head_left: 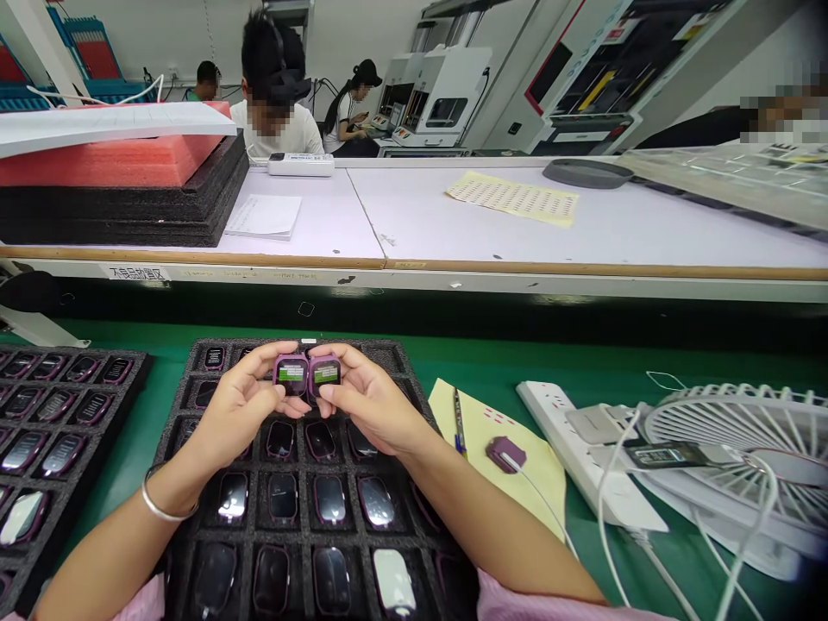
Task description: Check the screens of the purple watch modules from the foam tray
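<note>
My left hand (pixel 236 405) pinches a small purple watch body (pixel 291 374) whose screen is lit green and white. A second lit purple watch body (pixel 324 373) is gripped in my right hand (pixel 366 404). The two devices are held side by side, touching, above a black foam tray (pixel 194 362) with several dark-screened watch bodies in its pockets. A silver bangle is on my left wrist.
Another black foam tray (pixel 135 366) of watch bodies lies at left. To the right: a yellow sheet (pixel 536 466) with a pen (pixel 458 421), a purple charger puck (pixel 504 453) on a white cable, a power strip (pixel 556 414), a white fan (pixel 737 431). Other people sit beyond the white bench (pixel 614 228).
</note>
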Demonstrator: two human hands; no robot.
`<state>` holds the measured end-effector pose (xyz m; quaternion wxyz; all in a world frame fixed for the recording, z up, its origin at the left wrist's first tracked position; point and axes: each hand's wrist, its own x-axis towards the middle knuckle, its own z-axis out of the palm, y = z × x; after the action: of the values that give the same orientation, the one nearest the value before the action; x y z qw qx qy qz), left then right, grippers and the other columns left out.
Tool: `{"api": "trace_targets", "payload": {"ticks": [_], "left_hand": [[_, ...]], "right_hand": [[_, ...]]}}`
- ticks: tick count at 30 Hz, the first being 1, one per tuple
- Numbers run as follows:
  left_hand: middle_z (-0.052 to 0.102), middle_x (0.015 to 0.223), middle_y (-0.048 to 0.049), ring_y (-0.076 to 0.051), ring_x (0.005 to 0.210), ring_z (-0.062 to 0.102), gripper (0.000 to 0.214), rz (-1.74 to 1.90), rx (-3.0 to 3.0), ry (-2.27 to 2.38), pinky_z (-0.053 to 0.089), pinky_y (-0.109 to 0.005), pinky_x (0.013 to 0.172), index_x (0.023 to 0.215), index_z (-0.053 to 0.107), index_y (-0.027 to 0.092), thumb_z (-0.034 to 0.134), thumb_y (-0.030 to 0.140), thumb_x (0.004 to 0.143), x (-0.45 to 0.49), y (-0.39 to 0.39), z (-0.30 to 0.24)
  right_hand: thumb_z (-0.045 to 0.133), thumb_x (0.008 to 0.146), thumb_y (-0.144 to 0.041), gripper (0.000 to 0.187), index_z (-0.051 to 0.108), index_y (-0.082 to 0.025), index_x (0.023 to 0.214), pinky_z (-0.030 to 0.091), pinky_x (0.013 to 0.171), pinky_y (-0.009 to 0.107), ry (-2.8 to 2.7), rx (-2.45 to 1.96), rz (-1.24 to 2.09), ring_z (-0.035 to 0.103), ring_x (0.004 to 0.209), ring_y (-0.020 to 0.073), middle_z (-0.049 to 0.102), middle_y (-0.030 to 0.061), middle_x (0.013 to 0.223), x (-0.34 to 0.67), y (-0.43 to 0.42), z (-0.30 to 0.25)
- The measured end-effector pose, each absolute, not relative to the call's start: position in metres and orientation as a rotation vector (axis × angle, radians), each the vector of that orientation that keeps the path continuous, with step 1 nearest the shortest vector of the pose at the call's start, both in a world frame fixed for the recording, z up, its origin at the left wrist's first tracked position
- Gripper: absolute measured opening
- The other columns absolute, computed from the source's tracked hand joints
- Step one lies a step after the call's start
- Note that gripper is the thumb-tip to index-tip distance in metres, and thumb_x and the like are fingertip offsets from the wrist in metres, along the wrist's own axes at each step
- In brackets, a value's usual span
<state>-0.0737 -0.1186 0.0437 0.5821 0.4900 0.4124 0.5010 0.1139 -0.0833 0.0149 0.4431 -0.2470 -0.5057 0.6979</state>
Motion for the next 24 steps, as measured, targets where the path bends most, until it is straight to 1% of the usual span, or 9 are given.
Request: {"api": "trace_targets", "payload": {"ticks": [4, 7, 12, 16, 19, 24], "left_hand": [[0.068, 0.112, -0.0051, -0.014, 0.071, 0.075, 0.04, 1.16, 1.142, 0.968, 0.065, -0.028, 0.07, 0.124, 0.062, 0.021, 0.064, 0.017, 0.083, -0.0729, -0.1189, 0.0438], [0.068, 0.114, -0.0059, -0.014, 0.072, 0.075, 0.044, 1.161, 1.141, 0.965, 0.064, -0.028, 0.071, 0.128, 0.061, 0.021, 0.065, 0.018, 0.084, -0.073, -0.1191, 0.0432], [0.068, 0.115, -0.0077, -0.016, 0.075, 0.075, 0.057, 1.186, 1.111, 0.963, 0.064, -0.03, 0.073, 0.14, 0.051, 0.022, 0.067, 0.021, 0.085, -0.0738, -0.1188, 0.0426], [0.069, 0.118, -0.0092, -0.016, 0.074, 0.074, 0.054, 1.215, 1.099, 0.976, 0.063, -0.031, 0.073, 0.136, 0.055, 0.02, 0.069, 0.022, 0.084, -0.0739, -0.1172, 0.0441], [0.069, 0.119, -0.0092, -0.015, 0.076, 0.074, 0.052, 1.224, 1.112, 0.967, 0.063, -0.031, 0.076, 0.134, 0.057, 0.02, 0.069, 0.021, 0.084, -0.0739, -0.1154, 0.045], [0.069, 0.123, -0.0096, -0.017, 0.081, 0.074, 0.051, 1.22, 1.121, 0.953, 0.063, -0.033, 0.08, 0.134, 0.059, 0.021, 0.069, 0.022, 0.084, -0.0726, -0.115, 0.0448]], "right_hand": [[0.074, 0.078, -0.017, 0.036, 0.061, -0.022, 0.112, 0.047, 0.061, 0.026, -1.266, -0.618, 1.724, 0.057, 0.06, 0.0081, 0.061, 0.0006, 0.099, 0.1142, -0.0833, 0.0151], [0.076, 0.078, -0.019, 0.037, 0.061, -0.022, 0.111, 0.047, 0.06, 0.026, -1.26, -0.626, 1.723, 0.057, 0.059, 0.0087, 0.062, 0.0001, 0.096, 0.114, -0.0838, 0.016], [0.076, 0.082, -0.029, 0.039, 0.06, -0.022, 0.116, 0.048, 0.06, 0.027, -1.162, -0.644, 1.765, 0.062, 0.062, 0.0122, 0.065, 0.0003, 0.09, 0.1132, -0.0845, 0.0168], [0.071, 0.087, -0.038, 0.04, 0.057, -0.022, 0.121, 0.052, 0.065, 0.031, -1.053, -0.605, 1.846, 0.067, 0.066, 0.0171, 0.068, 0.0015, 0.083, 0.1136, -0.0835, 0.0182], [0.068, 0.089, -0.038, 0.035, 0.058, -0.021, 0.118, 0.052, 0.068, 0.031, -1.041, -0.576, 1.843, 0.069, 0.069, 0.018, 0.07, 0.0027, 0.083, 0.1146, -0.0823, 0.0208], [0.066, 0.091, -0.037, 0.032, 0.059, -0.02, 0.117, 0.052, 0.068, 0.03, -1.064, -0.568, 1.809, 0.069, 0.07, 0.0181, 0.07, 0.0035, 0.085, 0.1158, -0.0812, 0.0223]]}}
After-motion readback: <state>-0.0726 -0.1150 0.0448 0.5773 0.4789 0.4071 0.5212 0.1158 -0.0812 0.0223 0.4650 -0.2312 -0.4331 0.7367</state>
